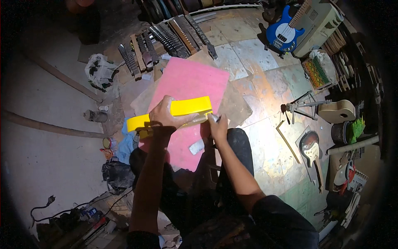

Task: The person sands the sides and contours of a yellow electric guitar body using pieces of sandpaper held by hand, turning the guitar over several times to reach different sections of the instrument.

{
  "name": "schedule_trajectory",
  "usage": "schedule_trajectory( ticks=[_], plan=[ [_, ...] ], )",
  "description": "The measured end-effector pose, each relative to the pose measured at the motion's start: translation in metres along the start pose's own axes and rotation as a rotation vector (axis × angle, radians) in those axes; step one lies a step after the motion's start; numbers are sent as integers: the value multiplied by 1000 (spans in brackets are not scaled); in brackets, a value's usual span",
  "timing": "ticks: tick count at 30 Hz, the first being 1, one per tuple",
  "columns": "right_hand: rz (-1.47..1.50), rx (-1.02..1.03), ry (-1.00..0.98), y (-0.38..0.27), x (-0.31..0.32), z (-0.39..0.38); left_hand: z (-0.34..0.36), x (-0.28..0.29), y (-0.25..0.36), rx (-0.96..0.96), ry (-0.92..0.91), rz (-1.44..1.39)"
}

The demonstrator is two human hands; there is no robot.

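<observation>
A glossy yellow guitar body (190, 106) is tilted on edge above a pink sheet (195, 79). My left hand (165, 115) is closed around its middle, with the thumb along the near edge. At the right end of the body, my right hand (219, 127) pinches something small and greyish against the edge by a notch. The fingers mostly hide that small thing, so its kind does not show. On the pink sheet just below the body lies a small whitish, worn-looking block or folded pad (197, 147).
Several guitar necks (170, 39) lie in a row beyond the sheet. A blue electric bass (285, 31) leans at the far right. Nearer on the right are a tripod (300, 108), an acoustic guitar body (338, 112) and a sunburst guitar (310, 147). Left stand a tin (109, 143) and a plastic bag (99, 70).
</observation>
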State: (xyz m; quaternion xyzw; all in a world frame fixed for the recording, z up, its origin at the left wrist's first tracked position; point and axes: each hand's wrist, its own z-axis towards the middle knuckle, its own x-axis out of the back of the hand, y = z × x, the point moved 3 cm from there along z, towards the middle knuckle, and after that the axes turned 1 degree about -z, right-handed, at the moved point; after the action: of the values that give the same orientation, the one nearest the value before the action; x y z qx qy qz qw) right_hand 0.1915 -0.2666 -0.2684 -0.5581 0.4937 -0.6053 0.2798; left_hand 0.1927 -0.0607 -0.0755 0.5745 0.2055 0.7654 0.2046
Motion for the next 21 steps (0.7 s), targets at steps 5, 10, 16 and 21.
schedule_trajectory(
  ticks=[5, 10, 16, 21],
  plan=[
    [-66, 41, 112, 5, -1, 33, 3, -7, 12, 36, -33, -37],
    [23, -50, -20, -8, 7, 8, 3, -6, 1, 71, -62, 24],
    [104, 12, 21, -5, 0, 21, 4, -8, 3, 114, -75, 6],
    [60, 29, 38, 11, 3, 22, 6, -8, 12, 0, 49, -11]
  ],
)
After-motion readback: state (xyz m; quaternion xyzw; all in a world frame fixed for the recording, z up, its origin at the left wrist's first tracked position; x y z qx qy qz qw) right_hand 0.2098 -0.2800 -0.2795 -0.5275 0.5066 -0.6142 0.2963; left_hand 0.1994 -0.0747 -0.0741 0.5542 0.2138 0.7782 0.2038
